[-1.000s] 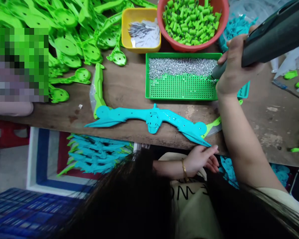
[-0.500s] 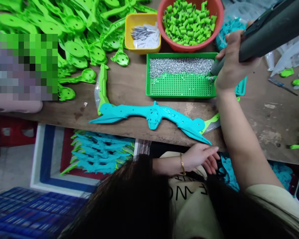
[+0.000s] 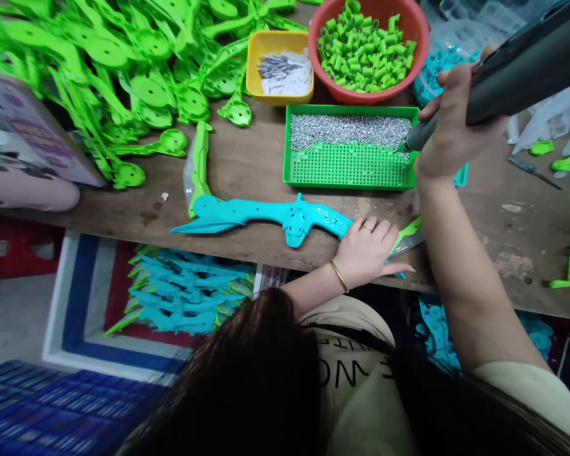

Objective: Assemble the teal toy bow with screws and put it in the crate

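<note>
A blue toy bow (image 3: 261, 211) with green-yellow end pieces lies lengthwise on the wooden table. My left hand (image 3: 367, 250) rests on top of its right arm, fingers laid flat and thumb stretched out, hiding that part of the bow. In my right hand (image 3: 449, 126) is a dark electric screwdriver (image 3: 513, 76), fingers wrapped around its body. Its tip points down at the right side of a green perforated tray (image 3: 346, 174), beside the small silver screws (image 3: 346, 132) heaped along the tray's far half. Whether a screw sits on the tip I cannot tell.
Green plastic parts (image 3: 104, 50) pile up at the back left. Behind the tray stand a yellow box (image 3: 253, 69) and a red bowl (image 3: 320, 79) of green pieces. A phone (image 3: 33, 126) leans at left. Below the table edge, a crate (image 3: 71, 297) holds several similar bows.
My left hand has moved up from beside the table edge onto the right arm of the bow. The screwdriver stays at the screw tray in my right hand.
</note>
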Demonstrator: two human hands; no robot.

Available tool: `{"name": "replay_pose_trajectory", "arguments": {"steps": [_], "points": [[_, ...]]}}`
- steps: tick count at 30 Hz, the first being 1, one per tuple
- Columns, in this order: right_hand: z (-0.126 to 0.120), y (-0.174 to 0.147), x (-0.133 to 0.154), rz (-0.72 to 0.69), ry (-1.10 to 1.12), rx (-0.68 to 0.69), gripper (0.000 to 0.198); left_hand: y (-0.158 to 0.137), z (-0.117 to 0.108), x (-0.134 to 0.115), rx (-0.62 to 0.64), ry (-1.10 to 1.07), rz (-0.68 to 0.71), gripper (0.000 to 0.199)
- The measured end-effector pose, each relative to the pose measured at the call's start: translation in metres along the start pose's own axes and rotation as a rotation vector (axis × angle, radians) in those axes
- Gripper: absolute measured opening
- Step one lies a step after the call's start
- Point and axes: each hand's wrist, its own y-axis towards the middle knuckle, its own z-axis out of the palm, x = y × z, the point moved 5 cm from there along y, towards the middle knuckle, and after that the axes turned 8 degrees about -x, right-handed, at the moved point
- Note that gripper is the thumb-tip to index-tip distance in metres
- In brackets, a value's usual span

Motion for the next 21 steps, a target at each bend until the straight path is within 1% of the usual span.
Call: {"name": "replay_pose_trajectory", "arguments": {"steps": [2, 3, 4, 6, 9, 12, 14, 17, 19, 21], "points": [[0.005, -0.002, -0.021, 0.073, -0.084, 0.163, 0.057, -0.003, 0.005, 0.001, 0.02, 0.008, -0.007, 0.086], [0.005, -0.003, -0.031, 0.104, -0.104, 0.202, 0.058, -0.004, 0.006, 0.001, 0.02, 0.006, -0.005, 0.085], [0.005, -0.004, -0.038, 0.121, -0.114, 0.204, 0.059, -0.004, 0.006, 0.0, 0.016, 0.004, -0.004, 0.084], [0.002, -0.005, -0.048, 0.109, -0.136, 0.14, 0.061, -0.004, 0.006, 0.001, 0.006, -0.001, -0.006, 0.082], [0.002, -0.009, -0.052, 0.059, -0.174, 0.04, 0.065, -0.004, 0.005, 0.001, -0.002, -0.012, -0.009, 0.081], [0.005, -0.014, -0.048, 0.032, -0.215, 0.062, 0.064, -0.004, 0.006, 0.001, -0.005, -0.019, -0.007, 0.08], [0.006, -0.016, -0.042, -0.018, -0.277, 0.078, 0.062, -0.004, 0.007, 0.002, -0.008, -0.024, -0.007, 0.08], [0.008, -0.012, -0.028, -0.104, -0.343, 0.056, 0.056, -0.005, 0.007, 0.003, -0.015, -0.033, -0.006, 0.08], [0.006, -0.006, -0.011, -0.135, -0.275, 0.016, 0.052, -0.004, 0.006, 0.003, -0.03, -0.025, -0.001, 0.077], [-0.004, -0.001, 0.012, -0.142, -0.09, -0.037, 0.046, -0.003, 0.004, 0.002, -0.047, -0.002, -0.005, 0.072]]}}
